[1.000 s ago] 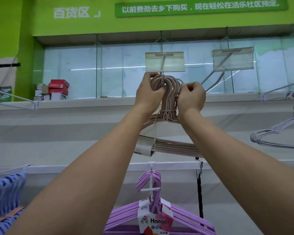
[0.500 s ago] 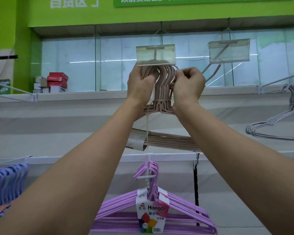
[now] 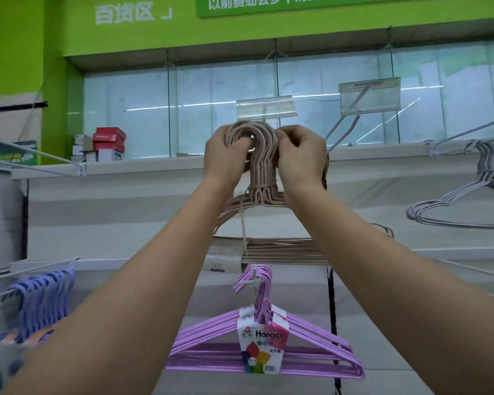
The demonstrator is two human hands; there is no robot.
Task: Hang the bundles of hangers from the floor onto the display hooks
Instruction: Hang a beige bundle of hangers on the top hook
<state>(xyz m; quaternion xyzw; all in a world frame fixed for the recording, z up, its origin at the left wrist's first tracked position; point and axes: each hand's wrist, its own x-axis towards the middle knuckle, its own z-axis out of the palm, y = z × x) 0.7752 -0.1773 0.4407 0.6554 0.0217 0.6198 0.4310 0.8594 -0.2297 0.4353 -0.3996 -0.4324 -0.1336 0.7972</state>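
Head view: a beige bundle of hangers (image 3: 258, 178) is held high against the display, just under a clear price-tag holder (image 3: 265, 109), with the stacked hook tops clasped from both sides. The left hand (image 3: 226, 155) is curled round the left side of the hook loops, its fingers tucked into the arch, and the right hand (image 3: 301, 153) is curled round the right side, pinching the necks together. The display hook itself is hidden behind the loops and the tag holder, so whether the bundle is already threaded onto it cannot be told; it is judged that the hanging is not yet confirmed. The main risk is judged to be a partial catch: if only some of the loops are passed over the prong, the rest may slide off when the grip is relaxed, and the bundle may be dropped onto the purple bundle (image 3: 264, 346) hung directly below. A white tie (image 3: 243, 223) is seen trailing from the necks; it could be snagged on the prong or the tag holder. The holder could also be knocked upward by the loops. Grey hangers (image 3: 462, 203) at the right are well apart and are not threatened.
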